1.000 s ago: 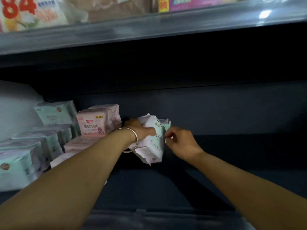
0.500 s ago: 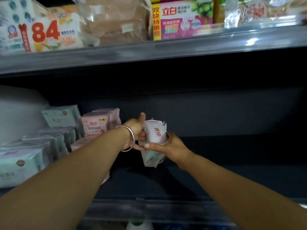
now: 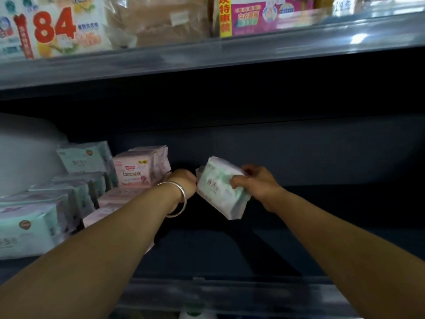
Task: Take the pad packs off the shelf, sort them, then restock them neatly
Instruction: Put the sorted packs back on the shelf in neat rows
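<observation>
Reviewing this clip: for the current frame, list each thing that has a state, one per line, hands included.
Right hand: grips the held pad pack, fingers curled round its right end.
Left hand: at the pack's left edge, fingertips hidden; grip unclear.
Held pad pack: lifted off the shelf, tilted, sealed.
Pink pad packs: upright on the shelf, in a row.
Green pad packs: stacked at the left of the shelf.
Bangle: on the left wrist.

This is a shop aisle. Tiered metal shelving carries packaged goods in rows: pastel pad packs (image 3: 80,157) stacked on the dark middle shelf (image 3: 322,238), and laundry product boxes (image 3: 57,28) with bold printed lettering on the upper shelf (image 3: 207,58).
</observation>
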The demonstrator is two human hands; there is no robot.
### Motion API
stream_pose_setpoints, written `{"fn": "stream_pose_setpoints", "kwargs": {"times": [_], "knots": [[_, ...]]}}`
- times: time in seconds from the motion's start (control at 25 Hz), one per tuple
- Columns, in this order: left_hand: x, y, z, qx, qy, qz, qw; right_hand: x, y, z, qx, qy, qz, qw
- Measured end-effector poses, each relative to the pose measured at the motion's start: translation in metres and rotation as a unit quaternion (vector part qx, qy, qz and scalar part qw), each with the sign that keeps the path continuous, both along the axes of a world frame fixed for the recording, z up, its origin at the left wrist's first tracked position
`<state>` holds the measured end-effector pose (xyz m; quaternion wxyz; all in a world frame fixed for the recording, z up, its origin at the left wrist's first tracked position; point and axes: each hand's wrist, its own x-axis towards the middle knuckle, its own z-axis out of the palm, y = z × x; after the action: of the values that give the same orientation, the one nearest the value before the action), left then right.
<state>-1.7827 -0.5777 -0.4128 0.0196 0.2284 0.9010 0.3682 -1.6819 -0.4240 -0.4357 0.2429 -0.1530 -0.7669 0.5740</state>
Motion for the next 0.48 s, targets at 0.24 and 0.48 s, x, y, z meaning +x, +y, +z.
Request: {"fn": "stream_pose_setpoints", "kwargs": {"times": [0.24,0.48], "knots": [[-0.027,-0.008,-0.029,-0.122,-0.009,0.019,0.992,-0.036,-0.004,-0.021,0.255,-0.051,0.068,0.963],[-0.031,0.006,-0.049,-0.152,0.017,-0.003,0.988,-0.068,0.008,-0.041,0.393,-0.061,0.011,0.917]]}}
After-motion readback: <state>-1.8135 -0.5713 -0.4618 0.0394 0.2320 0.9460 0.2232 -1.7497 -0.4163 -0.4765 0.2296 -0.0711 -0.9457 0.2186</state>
